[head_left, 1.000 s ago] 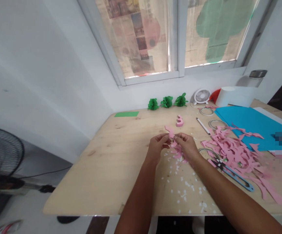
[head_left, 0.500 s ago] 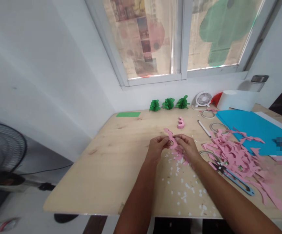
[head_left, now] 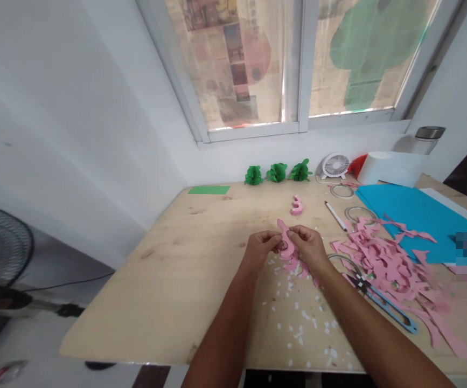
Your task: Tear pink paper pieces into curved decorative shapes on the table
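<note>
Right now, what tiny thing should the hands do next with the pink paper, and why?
Probably keep pinching the pink paper piece and press or fold it a little more. Both the left hand and right hand grip it just above the wooden table, with more pink pieces right under it, while the scissors lie untouched beside the pink scraps.

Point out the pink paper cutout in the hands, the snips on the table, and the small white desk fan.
pink paper cutout [head_left: 284,229]: head view, upper tip above the fingers.
snips [head_left: 390,309]: head view, middle of the blue handle.
small white desk fan [head_left: 335,164]: head view, centre of the grille.
</note>
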Demonstrator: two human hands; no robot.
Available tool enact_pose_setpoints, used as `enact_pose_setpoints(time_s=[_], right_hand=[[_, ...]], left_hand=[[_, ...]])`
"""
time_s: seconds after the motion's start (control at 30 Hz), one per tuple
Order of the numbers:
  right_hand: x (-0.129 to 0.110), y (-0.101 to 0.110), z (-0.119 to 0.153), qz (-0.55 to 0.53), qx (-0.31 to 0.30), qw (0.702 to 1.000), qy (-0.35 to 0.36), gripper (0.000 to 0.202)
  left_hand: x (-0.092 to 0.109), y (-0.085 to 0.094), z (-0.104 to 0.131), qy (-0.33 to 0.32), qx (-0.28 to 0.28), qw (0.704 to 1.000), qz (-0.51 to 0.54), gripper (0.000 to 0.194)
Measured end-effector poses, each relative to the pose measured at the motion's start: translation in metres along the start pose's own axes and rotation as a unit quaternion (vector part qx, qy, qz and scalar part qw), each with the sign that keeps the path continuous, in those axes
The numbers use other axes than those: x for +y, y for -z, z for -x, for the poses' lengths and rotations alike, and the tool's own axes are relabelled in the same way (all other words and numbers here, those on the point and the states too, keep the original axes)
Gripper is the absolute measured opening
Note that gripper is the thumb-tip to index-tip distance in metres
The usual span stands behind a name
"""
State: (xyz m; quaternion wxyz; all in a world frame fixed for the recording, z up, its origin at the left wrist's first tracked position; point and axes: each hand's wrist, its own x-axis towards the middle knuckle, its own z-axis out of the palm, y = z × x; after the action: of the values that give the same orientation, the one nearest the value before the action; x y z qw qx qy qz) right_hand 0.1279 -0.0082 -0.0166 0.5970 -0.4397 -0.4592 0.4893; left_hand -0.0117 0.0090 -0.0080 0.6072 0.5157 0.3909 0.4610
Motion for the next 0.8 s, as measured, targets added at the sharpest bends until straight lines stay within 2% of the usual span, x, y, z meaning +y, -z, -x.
enact_pose_setpoints(time_s=[0.3, 0.57, 0.8], right_hand=[[0.006, 0.0, -0.002, 0.022, 0.02, 1.0, -0.001, 0.024], [0.011, 0.002, -0.003, 0.057, 0.025, 0.998, 0.016, 0.029], [0.003, -0.001, -0.001, 0.012, 0.018, 1.0, 0.003, 0.023]], left_hand=[[-0.002, -0.002, 0.0, 0.022, 0.013, 1.0, 0.015, 0.022], [-0.003, 0.0, 0.0, 0.045, -0.006, 0.998, 0.041, 0.023], [-0.007, -0.001, -0.003, 0.032, 0.032, 0.998, 0.047, 0.02]])
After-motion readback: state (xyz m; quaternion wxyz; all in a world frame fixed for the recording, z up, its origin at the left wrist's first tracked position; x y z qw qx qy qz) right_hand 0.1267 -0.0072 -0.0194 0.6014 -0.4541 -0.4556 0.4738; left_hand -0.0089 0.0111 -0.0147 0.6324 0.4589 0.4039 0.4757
